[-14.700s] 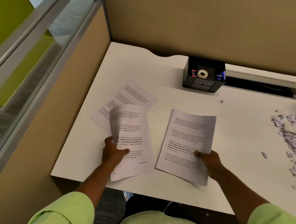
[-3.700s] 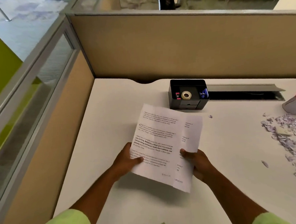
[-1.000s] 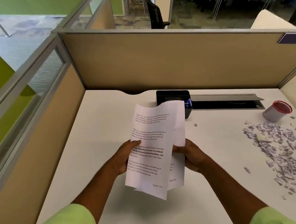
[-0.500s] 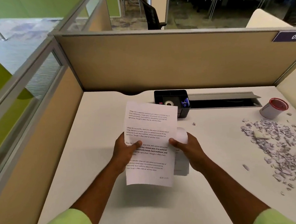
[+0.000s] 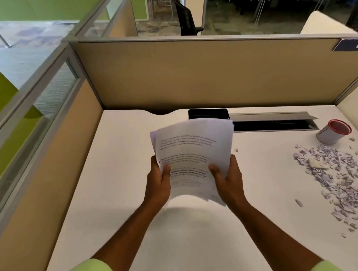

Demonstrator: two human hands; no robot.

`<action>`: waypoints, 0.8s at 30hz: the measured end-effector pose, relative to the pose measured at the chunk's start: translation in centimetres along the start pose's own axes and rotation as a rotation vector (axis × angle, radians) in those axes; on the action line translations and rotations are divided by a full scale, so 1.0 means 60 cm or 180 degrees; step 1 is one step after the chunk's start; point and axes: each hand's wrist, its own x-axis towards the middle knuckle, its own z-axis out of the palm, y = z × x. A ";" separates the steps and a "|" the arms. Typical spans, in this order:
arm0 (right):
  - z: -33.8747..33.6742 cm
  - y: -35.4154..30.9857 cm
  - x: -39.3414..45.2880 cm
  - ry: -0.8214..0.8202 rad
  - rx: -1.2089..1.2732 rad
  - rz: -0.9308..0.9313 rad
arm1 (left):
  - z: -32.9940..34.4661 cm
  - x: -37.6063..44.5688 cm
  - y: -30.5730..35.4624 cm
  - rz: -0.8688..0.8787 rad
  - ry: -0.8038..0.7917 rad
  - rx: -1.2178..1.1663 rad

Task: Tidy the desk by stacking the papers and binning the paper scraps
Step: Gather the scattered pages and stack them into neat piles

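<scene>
A stack of printed papers (image 5: 192, 149) is lifted above the middle of the white desk (image 5: 106, 202), its sheets overlapping and slightly blurred. My left hand (image 5: 159, 183) grips the stack's left edge, thumb on the front. My right hand (image 5: 228, 179) grips the right edge the same way. A spread of small paper scraps (image 5: 344, 179) covers the desk's right side, with a few loose bits (image 5: 299, 203) nearer the middle. A small white bin with a red rim (image 5: 333, 132) stands at the back right, beyond the scraps.
A black desk organiser (image 5: 208, 113) sits at the back, partly hidden by the papers. Beside it runs an open cable slot (image 5: 273, 124). Beige partition walls (image 5: 191, 71) close the desk at the back and both sides.
The sheets have come together in both hands into one stack, raised higher and tilted toward me. The right hand moved from behind the front sheet to the stack's right edge.
</scene>
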 end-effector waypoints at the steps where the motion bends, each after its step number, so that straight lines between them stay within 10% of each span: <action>1: 0.001 -0.002 -0.003 0.0009 0.0102 -0.0020 | -0.001 -0.003 0.000 0.0061 -0.0024 -0.0073; 24: 0.021 0.032 -0.016 0.0014 0.0508 0.0220 | -0.030 -0.023 -0.040 0.0181 -0.0266 0.0359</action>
